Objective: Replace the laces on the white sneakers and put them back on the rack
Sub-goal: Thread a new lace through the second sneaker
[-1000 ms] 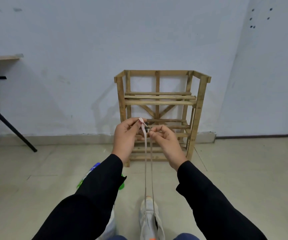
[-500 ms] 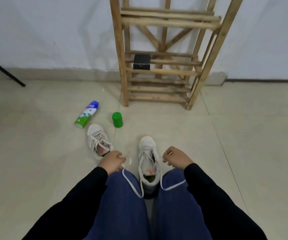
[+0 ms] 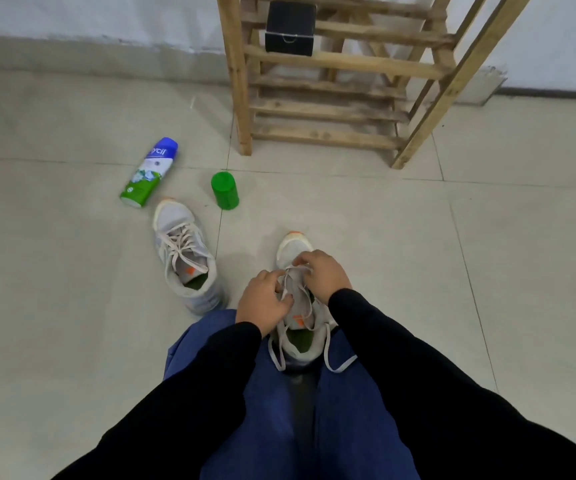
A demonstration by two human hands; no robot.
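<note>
**Position.** The white sneaker being worked on is stood on the floor tiles between the knees. Its toe is pointed toward the wooden shoe rack, from which it is well apart. The left hand and the right hand are laid over the lacing with fingers curled. Each appears to be pinching the lace at a crossing. Two free ends are trailed past the heel, one on each side.

**Risks noted.**
- If one side is drawn harder than the other, the ends are judged likely to finish uneven, with too little left for a bow.
- The shoe appears to be steadied only by the legs, so it could be tipped or slid by a sharp pull.
- A trailing end could be trapped under a leg.
- An eyelet could be missed, since the rows are covered by fingers.

**Other items.** The second sneaker is seen laced on the floor to the left. It is near a spray can lying on its side and a green cap. Neither shoe is yet on the rack.

**Not verified.**
- The fingertips and the exact grip are masked by knuckles.
- The eyelets beneath the hands are hidden.
- The top of the rack is cut off.
- The black box on a rack shelf cannot be identified further.
</note>
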